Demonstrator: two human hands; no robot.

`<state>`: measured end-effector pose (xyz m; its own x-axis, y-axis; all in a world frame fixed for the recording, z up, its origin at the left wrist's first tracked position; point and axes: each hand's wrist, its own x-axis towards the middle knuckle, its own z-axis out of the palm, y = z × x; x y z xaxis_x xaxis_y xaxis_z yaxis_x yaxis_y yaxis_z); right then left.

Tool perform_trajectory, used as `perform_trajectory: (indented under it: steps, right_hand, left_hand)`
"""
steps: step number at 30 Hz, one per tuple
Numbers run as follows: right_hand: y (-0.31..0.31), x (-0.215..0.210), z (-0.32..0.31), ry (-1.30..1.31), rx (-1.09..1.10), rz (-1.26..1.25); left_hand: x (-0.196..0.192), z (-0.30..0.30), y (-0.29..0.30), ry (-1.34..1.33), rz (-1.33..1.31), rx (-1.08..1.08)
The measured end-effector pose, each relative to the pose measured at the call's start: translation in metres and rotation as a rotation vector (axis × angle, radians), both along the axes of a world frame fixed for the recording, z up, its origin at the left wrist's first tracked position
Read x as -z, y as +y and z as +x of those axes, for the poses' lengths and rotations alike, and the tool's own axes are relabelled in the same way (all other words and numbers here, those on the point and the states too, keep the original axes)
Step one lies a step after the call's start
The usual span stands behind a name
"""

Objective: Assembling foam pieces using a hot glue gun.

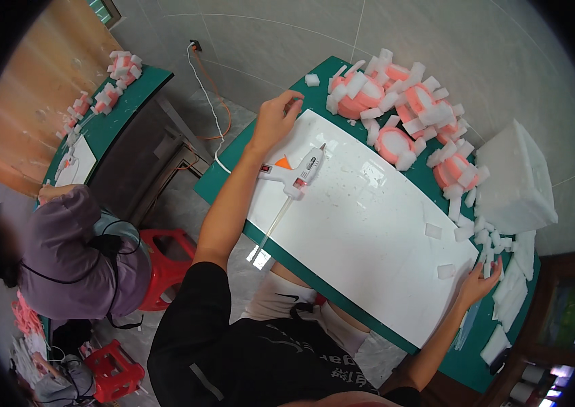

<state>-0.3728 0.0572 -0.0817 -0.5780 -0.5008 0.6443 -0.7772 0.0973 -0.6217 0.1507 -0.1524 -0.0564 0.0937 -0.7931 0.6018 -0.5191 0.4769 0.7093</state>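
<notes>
My left hand [276,121] is over the far left edge of the white board [369,224], fingers loosely bent with a gap to the thumb and nothing visible in it. Just below it, a white hot glue gun [301,173] lies on the board, a clear glue stick [274,227] running out of its back past the board's edge. At the right end, my right hand [479,283] reaches with parted fingers into small white foam blocks [487,237]. Whether a block touches its fingertips is hard to make out. Two loose foam pieces [445,271] rest on the board nearby.
Pink rings with white foam blocks [396,144] crowd the green table's [318,71] far side. A big white foam block [514,180] stands far right, with foam sheets [510,295] below it. At left, a person in purple [74,261] sits on a red stool [165,261] by another table.
</notes>
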Motion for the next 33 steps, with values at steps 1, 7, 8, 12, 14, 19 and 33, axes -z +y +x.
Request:
perform_trajectory:
  steps: [1, 7, 8, 12, 14, 19, 33]
  right_hand:
    - [0.002, -0.002, -0.002, 0.001, 0.000, 0.001]
    - [0.008, -0.008, -0.001, -0.252, -0.067, 0.058]
    - [0.006, -0.004, -0.001, -0.301, -0.123, 0.090]
    - [0.003, 0.012, -0.015, -0.320, -0.199, 0.112]
    - [0.005, 0.001, 0.000, -0.280, -0.142, 0.185]
    - [0.000, 0.000, 0.008, -0.413, -0.214, 0.109]
    - [0.001, 0.009, 0.006, -0.410, -0.182, 0.100]
  left_hand:
    - [-0.002, -0.001, 0.000, 0.001, 0.001, 0.000]
    - [-0.004, -0.006, -0.001, -0.061, 0.197, 0.029]
    - [0.002, -0.003, -0.005, -0.063, 0.043, 0.030]
    - [0.006, -0.004, -0.008, -0.114, -0.099, 0.018]
    - [-0.003, -0.004, -0.002, -0.083, 0.038, 0.020]
    - [-0.002, -0.004, -0.001, -0.021, 0.126, 0.024]
    - [-0.002, -0.002, 0.000, -0.220, 0.255, -0.033]
